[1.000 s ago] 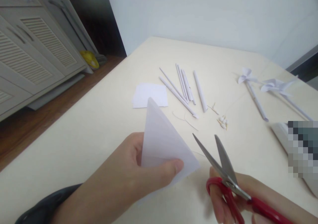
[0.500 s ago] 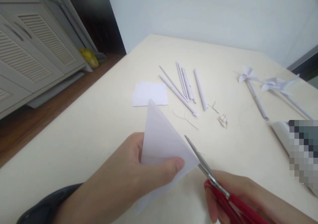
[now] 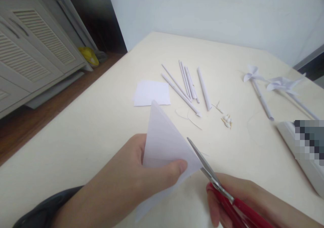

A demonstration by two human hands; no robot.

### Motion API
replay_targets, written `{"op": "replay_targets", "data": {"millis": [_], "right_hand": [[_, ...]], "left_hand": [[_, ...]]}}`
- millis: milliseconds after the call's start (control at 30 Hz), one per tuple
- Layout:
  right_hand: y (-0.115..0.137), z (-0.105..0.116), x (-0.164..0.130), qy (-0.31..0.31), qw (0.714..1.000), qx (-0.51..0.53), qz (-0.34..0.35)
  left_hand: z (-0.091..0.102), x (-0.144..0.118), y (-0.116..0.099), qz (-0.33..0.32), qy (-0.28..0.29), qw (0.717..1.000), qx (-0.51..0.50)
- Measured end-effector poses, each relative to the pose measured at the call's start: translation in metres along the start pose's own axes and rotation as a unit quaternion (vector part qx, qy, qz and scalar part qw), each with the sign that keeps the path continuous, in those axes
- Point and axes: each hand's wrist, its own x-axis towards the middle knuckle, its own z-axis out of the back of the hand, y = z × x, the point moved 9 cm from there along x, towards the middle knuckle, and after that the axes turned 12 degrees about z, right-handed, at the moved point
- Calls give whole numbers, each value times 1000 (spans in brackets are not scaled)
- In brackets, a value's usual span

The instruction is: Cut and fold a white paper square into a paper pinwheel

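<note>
Between thumb and fingers, my left hand [image 3: 152, 174] pinches a folded sheet of white paper [image 3: 164, 137], one point upward and another toward the right. My right hand [image 3: 227, 187] grips red-handled scissors [image 3: 220, 189]. Their blades are parted, with the right corner of the paper between them. Behind the folded sheet lies a small stack of white paper [image 3: 152, 93]. Several rolled paper sticks [image 3: 181, 94] lie beyond it, to the right. Part of the left hand's fingers is hidden behind the paper.
Two paper pinwheels [image 3: 263, 98] lie at the right of the table [image 3: 106, 126]. Cotton-tipped bits [image 3: 227, 121] and thin paper strips [image 3: 188, 119] are scattered mid-table. A white object [image 3: 291, 147], partly blurred out, sits at the right edge. Cabinets [image 3: 37, 35] stand at the left.
The view has shifted slightly, so the table things sit a little higher. Both hands, the paper and the scissors hold nearly the same positions, the blades still around the paper's corner.
</note>
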Motion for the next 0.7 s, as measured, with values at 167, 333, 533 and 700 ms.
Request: {"op": "replay_targets", "data": {"millis": [167, 333, 533, 700], "right_hand": [[-1, 0, 0, 9, 1000, 4, -8], [-11, -3, 1, 29, 1000, 9, 4], [-19, 1, 1, -32, 999, 7, -38], [-16, -4, 0, -31, 998, 42, -36]], "left_hand": [[-2, 1, 5, 36, 9, 999, -12], [-1, 2, 5, 18, 7, 1000, 5], [-2, -1, 8, 28, 14, 1000, 2], [-1, -1, 5, 30, 5, 1000, -2]]}}
